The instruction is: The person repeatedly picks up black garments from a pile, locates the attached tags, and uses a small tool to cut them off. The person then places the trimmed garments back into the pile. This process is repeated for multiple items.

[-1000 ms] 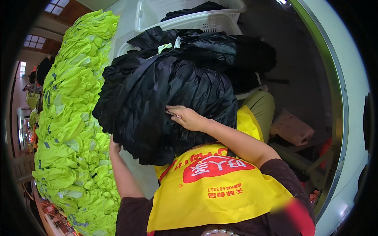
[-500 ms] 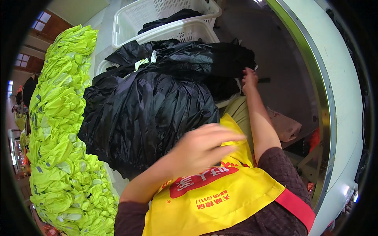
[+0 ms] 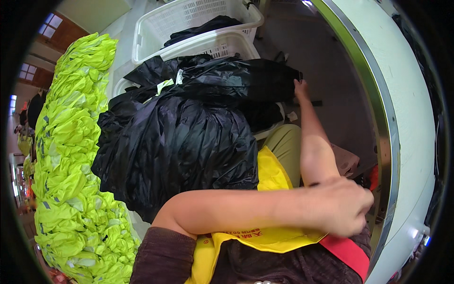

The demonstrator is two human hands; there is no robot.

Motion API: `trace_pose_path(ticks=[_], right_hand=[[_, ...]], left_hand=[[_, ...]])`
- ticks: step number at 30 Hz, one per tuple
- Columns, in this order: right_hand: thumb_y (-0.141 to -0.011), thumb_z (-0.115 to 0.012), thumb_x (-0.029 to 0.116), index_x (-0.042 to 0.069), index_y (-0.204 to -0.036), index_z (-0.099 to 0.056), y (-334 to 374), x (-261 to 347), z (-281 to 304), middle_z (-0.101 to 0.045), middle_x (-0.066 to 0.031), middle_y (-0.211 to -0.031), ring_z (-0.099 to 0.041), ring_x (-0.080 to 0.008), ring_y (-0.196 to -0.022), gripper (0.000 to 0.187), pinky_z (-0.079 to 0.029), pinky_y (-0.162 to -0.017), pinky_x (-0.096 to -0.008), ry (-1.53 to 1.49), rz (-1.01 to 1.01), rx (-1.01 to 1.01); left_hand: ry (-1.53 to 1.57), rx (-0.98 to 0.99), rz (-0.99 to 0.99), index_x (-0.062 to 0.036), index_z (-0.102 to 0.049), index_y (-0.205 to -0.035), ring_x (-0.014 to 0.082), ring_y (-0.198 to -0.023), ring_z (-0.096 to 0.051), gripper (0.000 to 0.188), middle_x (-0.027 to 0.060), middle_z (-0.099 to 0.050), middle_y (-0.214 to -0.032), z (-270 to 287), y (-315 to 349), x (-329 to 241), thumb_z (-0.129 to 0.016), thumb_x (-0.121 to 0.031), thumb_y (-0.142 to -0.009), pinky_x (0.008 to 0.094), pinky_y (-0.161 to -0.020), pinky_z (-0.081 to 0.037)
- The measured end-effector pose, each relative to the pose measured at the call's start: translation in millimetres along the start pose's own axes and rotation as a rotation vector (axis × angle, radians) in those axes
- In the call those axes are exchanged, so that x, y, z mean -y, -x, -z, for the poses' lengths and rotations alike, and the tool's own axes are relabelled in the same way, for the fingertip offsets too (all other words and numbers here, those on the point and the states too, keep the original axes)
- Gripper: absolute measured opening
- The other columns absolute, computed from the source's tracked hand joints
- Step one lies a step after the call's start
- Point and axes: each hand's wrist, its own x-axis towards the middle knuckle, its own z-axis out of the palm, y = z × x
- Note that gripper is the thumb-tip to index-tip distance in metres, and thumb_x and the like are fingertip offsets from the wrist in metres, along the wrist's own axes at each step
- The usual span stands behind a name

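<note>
1. The black cloth (image 3: pixel 179 146) sits bunched in a big, glossy, pleated heap at the middle left of the frame, with a flatter length running along its top toward the upper right.
2. At the far right end of that length, I see the person's right hand (image 3: pixel 301 89), its fingertips pinching the edge of the cloth; the arm reaches up from the lower right.
3. The left arm is swung straight across the lower part of the frame, over the right forearm. The left hand (image 3: pixel 349 206) is curled into a fist at the lower right, smeared by motion and clear of the heap; I cannot tell whether something small is tucked inside.
4. Pale tags (image 3: pixel 164 86) poke out along the top of the heap.
5. Behind it, at the top of the frame, stand white baskets (image 3: pixel 196 18) with slotted sides; more black cloth lies in the farther one.
6. Below, the person wears a yellow apron (image 3: pixel 274 173) with a red strap (image 3: pixel 346 255), over dark brown sleeves (image 3: pixel 163 251) and olive trousers (image 3: pixel 284 143).
7. Down the left of the frame runs a tall bank of crumpled neon-yellow garments (image 3: pixel 71 175).
8. A pale surface (image 3: pixel 416 142) with a metal edge curves down the right.
</note>
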Motion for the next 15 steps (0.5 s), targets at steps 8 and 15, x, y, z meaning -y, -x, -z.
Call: trace_pose_path(ticks=[8, 15], right_hand=[[-0.086, -0.052, 0.039, 0.0, -0.09, -0.06, 4.8, -4.9, 58.9, -0.061, -0.0179, -0.082, -0.059, -0.0299, -0.079, 0.04, -0.044, -0.07, -0.0355, 0.098, 0.182, 0.073], [-0.09, -0.052, 0.032, 0.0, -0.093, -0.06, 51.2, 78.6, 119.1, -0.062, -0.0078, -0.086, -0.058, -0.0203, -0.083, 0.033, -0.043, -0.074, -0.0316, -0.233, 0.483, -0.046]], left_hand=[[-0.28, -0.089, -0.147, -0.0055, -0.057, -0.094, 0.0316, -0.073, -0.059, 0.039, 0.0168, -0.059, -0.089, -27.4, 84.7, -42.6, -0.067, -0.034, -0.07, 0.04, -0.06, -0.048], [0.14, 0.232, -0.666, -0.0065, -0.063, -0.085, 0.0293, -0.074, -0.06, 0.022, 0.0127, -0.061, -0.075, -53.5, 89.9, -71.2, -0.06, -0.026, -0.076, 0.0414, -0.062, -0.045]])
